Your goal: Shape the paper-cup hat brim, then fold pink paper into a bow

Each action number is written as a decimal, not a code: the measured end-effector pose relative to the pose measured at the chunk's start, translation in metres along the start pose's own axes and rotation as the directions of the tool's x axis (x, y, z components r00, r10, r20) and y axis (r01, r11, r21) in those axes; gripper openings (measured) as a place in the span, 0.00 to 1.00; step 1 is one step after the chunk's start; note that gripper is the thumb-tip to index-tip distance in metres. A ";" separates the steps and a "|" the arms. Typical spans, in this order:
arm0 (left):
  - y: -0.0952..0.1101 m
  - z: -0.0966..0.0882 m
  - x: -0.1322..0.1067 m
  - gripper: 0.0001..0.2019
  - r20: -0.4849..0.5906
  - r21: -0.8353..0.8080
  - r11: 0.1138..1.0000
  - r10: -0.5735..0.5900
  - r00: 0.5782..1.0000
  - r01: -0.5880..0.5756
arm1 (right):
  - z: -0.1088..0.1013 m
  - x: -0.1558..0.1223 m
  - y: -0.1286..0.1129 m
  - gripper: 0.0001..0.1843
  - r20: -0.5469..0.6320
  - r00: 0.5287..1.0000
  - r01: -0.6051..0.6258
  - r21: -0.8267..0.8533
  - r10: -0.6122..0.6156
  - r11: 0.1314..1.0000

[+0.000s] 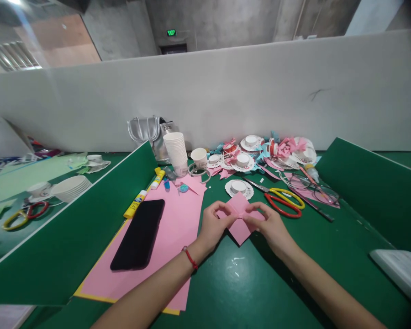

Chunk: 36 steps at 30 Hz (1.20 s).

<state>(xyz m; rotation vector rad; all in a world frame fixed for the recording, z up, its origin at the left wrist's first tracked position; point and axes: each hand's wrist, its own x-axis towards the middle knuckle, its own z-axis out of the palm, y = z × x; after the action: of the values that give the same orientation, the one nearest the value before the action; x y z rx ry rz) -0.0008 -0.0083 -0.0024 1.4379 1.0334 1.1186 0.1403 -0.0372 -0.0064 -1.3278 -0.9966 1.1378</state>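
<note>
Between my hands is a square of folded pink paper [240, 232], turned so one corner points toward me. My left hand [215, 225] pinches its left side near the centre, thumb and forefinger together. On the other side my right hand [270, 225] pinches it the same way, close to the middle crease. Just beyond the paper lies a white scalloped paper disc with a cup base [239, 186] at its centre. Scissors with red and yellow handles [285, 201] rest to the right of my right hand, their blades slightly apart.
Left of my hands, a black phone [139, 235] lies on pink sheets [178, 246], beside glue sticks [135, 204]. Stacked paper cups [176, 153] stand behind. Finished-looking paper pieces [243, 160] crowd the back. Eyeglasses [324, 193] lie right. Green dividers [373, 183] flank the table.
</note>
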 end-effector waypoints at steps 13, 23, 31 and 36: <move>-0.004 -0.001 0.000 0.27 0.039 -0.212 0.960 -0.179 0.983 0.184 | 0.002 0.001 0.001 0.26 -0.044 0.993 -0.098 0.180 0.108 0.979; -0.001 -0.001 -0.002 0.22 0.034 -0.219 0.964 -0.147 0.989 0.151 | 0.006 -0.002 0.002 0.25 -0.040 0.999 0.009 0.041 -0.008 0.999; -0.004 0.000 0.000 0.21 0.057 -0.297 0.936 -0.180 0.982 0.189 | 0.007 0.001 0.003 0.21 -0.011 0.999 0.043 -0.020 -0.043 0.999; -0.002 0.000 0.000 0.19 0.080 -0.253 0.947 -0.182 0.980 0.197 | 0.002 0.001 0.000 0.16 0.091 0.995 0.060 -0.123 -0.049 0.991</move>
<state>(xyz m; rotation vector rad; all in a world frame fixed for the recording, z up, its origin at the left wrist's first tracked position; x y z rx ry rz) -0.0011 -0.0075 -0.0046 1.1296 0.9260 1.0260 0.1386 -0.0355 -0.0069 -1.3504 -1.1782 1.1148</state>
